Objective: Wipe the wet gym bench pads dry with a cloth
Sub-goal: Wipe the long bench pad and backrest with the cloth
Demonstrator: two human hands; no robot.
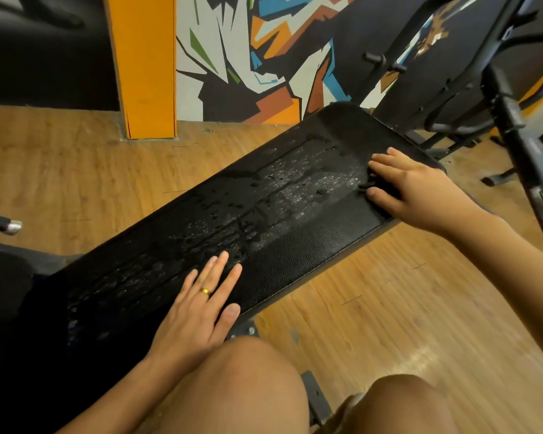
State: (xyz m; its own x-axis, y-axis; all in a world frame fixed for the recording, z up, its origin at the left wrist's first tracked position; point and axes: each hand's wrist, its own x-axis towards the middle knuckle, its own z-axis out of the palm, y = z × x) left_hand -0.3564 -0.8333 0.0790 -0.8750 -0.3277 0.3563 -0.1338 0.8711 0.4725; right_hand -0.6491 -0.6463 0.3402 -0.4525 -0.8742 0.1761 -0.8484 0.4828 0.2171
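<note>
The wooden floor [76,183] spreads under and around one long black bench pad [311,245], which runs slantwise from beside my knees up toward the painted wall [248,57]. Beyond the pad's far edge stands one orange pillar [145,64], and off its far right end a black metal frame [514,120]. A band of water droplets [295,189] covers the pad's middle and far side, while the strip along its near edge looks dry. My two grips are both on the pad. The left grip [198,311] lies flat near the near edge, fingers straight and spread, holding nothing. The right grip [411,189] sits at the pad's right end, fingers and thumb closed over one dark cloth [366,184], of which only a scrap shows. One gold ring [206,291] is on my left grip.
</note>
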